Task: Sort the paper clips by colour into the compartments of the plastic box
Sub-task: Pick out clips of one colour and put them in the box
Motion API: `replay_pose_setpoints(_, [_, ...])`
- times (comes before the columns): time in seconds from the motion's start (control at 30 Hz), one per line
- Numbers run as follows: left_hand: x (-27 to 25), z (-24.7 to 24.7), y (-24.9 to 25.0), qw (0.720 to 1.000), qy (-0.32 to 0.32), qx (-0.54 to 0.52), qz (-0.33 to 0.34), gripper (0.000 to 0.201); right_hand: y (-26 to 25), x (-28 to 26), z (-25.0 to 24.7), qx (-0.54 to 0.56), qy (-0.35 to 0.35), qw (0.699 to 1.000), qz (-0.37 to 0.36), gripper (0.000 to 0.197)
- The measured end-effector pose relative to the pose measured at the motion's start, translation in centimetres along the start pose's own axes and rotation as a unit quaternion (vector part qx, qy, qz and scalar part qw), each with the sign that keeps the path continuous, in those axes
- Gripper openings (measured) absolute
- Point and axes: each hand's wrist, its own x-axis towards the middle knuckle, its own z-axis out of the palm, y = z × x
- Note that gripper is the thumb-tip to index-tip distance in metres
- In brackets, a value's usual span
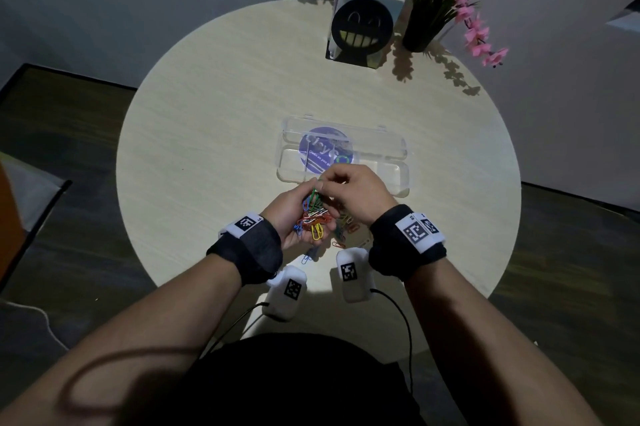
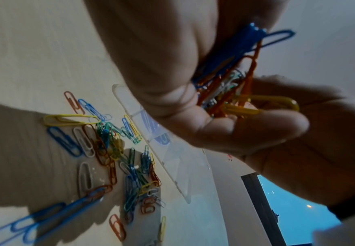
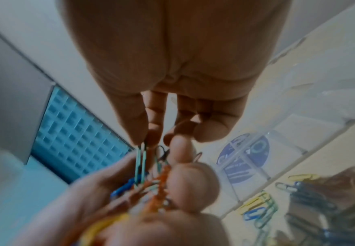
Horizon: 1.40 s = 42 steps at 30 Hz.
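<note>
My left hand [image 1: 313, 207] is cupped palm up over the table's near side and holds a bunch of mixed-colour paper clips [image 1: 313, 221] [image 2: 225, 93]. My right hand [image 1: 320, 185] hovers just above it and pinches a green clip [image 1: 314, 195] [image 3: 140, 163] between thumb and forefinger, its lower end still in the bunch. The clear plastic box [image 1: 398, 180] lies open right behind the hands, and a round purple label [image 1: 322, 145] shows through it. More loose clips [image 1: 346, 228] [image 2: 109, 149] lie on the table under the hands. The box compartments are partly hidden by the right hand.
At the back of the round wooden table [image 1: 207, 114] stand a black smiley bookend [image 1: 362, 27] with books and a dark vase of pink flowers [image 1: 426, 20]. Two white tagged devices [image 1: 351, 273] with cables sit at the near edge.
</note>
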Motion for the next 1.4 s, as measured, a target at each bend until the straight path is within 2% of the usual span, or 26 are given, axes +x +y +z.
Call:
replay_pose_setpoints(0.07, [0.0, 0.0, 0.0, 1.0, -0.003, -0.001, 0.004, 0.061, 0.0, 0.2, -0.3, 0.071, 0.032, 0.997, 0.011, 0.019])
replay_pose_setpoints(0.17, [-0.2, -0.2, 0.1, 1.0, -0.009, -0.006, 0.009, 0.058, -0.4, 0.0, -1.1, 0.225, 0.062, 0.971, 0.044, 0.022])
replay_pose_setpoints(0.23, [-0.2, -0.3, 0.1, 1.0, -0.008, -0.01, 0.014, 0.056, -0.4, -0.2, -1.4, 0.248, 0.067, 0.965, 0.056, 0.021])
replay_pose_setpoints(0.3, [-0.2, -0.3, 0.1, 1.0, -0.008, -0.013, 0.018, 0.055, 0.0, -0.2, -1.4, 0.191, 0.064, 0.978, 0.054, 0.021])
replay_pose_setpoints(0.37, [-0.2, -0.4, 0.0, 1.0, -0.009, -0.014, 0.02, 0.053, 0.4, 0.0, -1.0, 0.03, 0.045, 0.998, 0.027, 0.017])
replay_pose_setpoints(0.43, [-0.1, -0.4, -0.1, 1.0, -0.004, -0.024, 0.016, 0.049, 0.4, 0.0, -0.4, -0.126, 0.009, 0.992, -0.006, 0.005])
replay_pose_setpoints(0.53, [-0.1, -0.4, -0.1, 1.0, 0.013, -0.021, 0.01, 0.04, 0.2, -0.1, 0.5, -0.213, -0.013, 0.976, -0.04, 0.014])
replay_pose_setpoints(0.7, [0.0, -1.0, -0.2, 0.999, 0.028, -0.027, 0.01, 0.042, 0.1, 0.0, 0.7, -0.214, -0.037, 0.975, -0.044, 0.013])
replay_pose_setpoints(0.83, [0.2, -1.5, -0.1, 0.999, 0.018, -0.028, 0.012, 0.051, 0.0, 0.4, -0.2, -0.166, -0.019, 0.986, -0.026, 0.012])
replay_pose_setpoints(0.97, [0.3, -2.0, 0.0, 0.998, 0.027, -0.044, 0.024, 0.055, 0.0, 2.1, -1.0, -0.076, 0.054, 0.996, 0.017, 0.012])
replay_pose_setpoints(1.07, [0.3, -2.8, 0.2, 0.995, 0.033, -0.091, 0.037, 0.053, 0.0, 4.8, -1.0, -0.14, 0.091, 0.985, 0.032, 0.014])
replay_pose_setpoints(1.27, [0.4, -3.8, 0.5, 0.98, 0.039, -0.188, 0.053, 0.057, -0.6, 9.1, -0.2, -0.25, 0.044, 0.965, 0.063, 0.02])
replay_pose_setpoints(1.33, [0.6, -3.8, 0.5, 0.976, 0.038, -0.209, 0.052, 0.056, -1.0, 8.9, -0.3, -0.274, 0.052, 0.959, 0.049, 0.025])
replay_pose_setpoints(1.4, [0.7, -3.8, 0.5, 0.972, 0.036, -0.226, 0.056, 0.055, -1.9, 7.6, -0.5, -0.258, 0.05, 0.965, 0.001, 0.023])
